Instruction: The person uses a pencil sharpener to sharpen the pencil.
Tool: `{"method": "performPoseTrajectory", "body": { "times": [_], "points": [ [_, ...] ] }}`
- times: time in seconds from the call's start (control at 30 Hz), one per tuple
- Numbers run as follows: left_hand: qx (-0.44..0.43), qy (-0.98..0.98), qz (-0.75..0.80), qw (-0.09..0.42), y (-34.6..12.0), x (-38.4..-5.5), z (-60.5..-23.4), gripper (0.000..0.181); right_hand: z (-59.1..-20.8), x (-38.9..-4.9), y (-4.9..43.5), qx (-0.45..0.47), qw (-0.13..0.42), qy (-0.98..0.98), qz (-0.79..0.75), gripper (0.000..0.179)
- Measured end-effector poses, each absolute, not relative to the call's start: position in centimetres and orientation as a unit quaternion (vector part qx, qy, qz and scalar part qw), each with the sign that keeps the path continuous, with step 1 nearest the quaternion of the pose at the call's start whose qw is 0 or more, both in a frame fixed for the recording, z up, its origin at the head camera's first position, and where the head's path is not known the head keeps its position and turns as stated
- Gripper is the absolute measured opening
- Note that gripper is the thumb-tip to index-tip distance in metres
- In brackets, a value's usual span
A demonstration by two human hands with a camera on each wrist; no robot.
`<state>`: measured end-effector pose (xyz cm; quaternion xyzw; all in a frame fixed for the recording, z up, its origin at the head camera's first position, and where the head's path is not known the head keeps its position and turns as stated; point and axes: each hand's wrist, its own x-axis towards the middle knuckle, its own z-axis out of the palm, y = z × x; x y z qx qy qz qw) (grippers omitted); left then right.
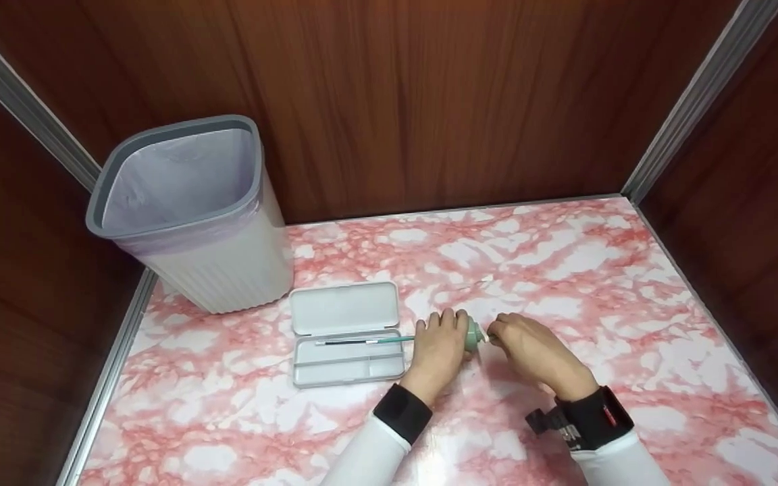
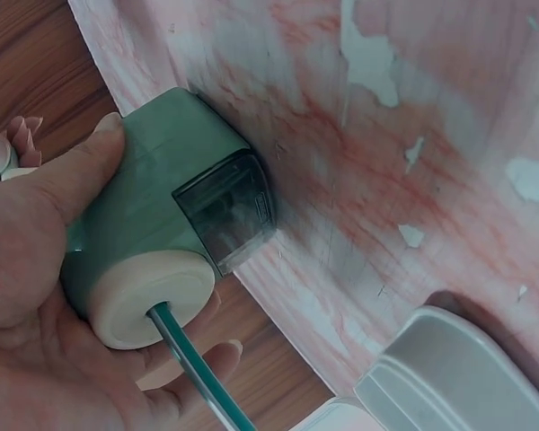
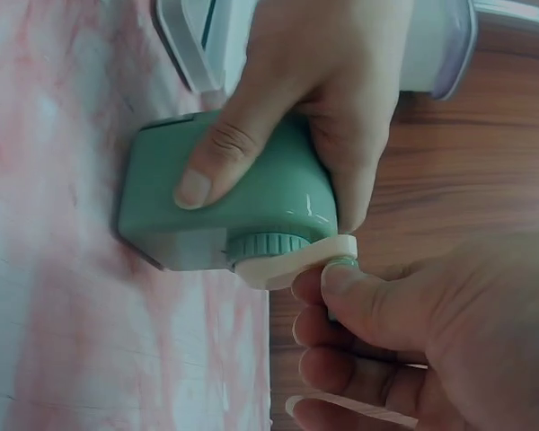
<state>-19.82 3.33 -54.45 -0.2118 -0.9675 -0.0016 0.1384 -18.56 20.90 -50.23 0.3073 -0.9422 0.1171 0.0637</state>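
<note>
A green crank pencil sharpener (image 2: 153,197) stands on the table, its clear shavings window (image 2: 229,211) facing the left wrist camera. My left hand (image 1: 439,347) grips the sharpener body from above, thumb on one side. A teal pencil (image 2: 198,368) sticks out of the round cream-coloured front; in the head view it reaches left over an open pencil case (image 1: 345,310). The pencil's inserted end is hidden. On the sharpener's other side, my right hand (image 1: 541,351) pinches the knob of the cream crank handle (image 3: 296,260) between thumb and index finger.
The pale grey pencil case lies left of the sharpener, lid back, its tray (image 1: 331,372) split into compartments. Behind it at the left stands a lined waste bin (image 1: 227,270). Wooden panels (image 1: 429,101) wall the pink marbled table (image 1: 564,256) at the back and sides.
</note>
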Motion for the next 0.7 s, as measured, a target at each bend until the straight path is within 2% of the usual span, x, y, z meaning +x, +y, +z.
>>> {"method": "performPoseTrajectory", "body": {
  "times": [0.4, 0.7],
  "points": [
    [-0.235, -0.958, -0.006, 0.166, 3.0, -19.9, -54.8, 0.075, -50.0, -19.6, 21.2, 0.312, 0.113, -0.933, 0.139, 0.008],
    [-0.235, -0.958, -0.010, 0.165, 3.0, -20.0, -54.9, 0.073, -49.8, -20.8, 21.3, 0.300, 0.114, -0.936, 0.147, 0.007]
  ]
}}
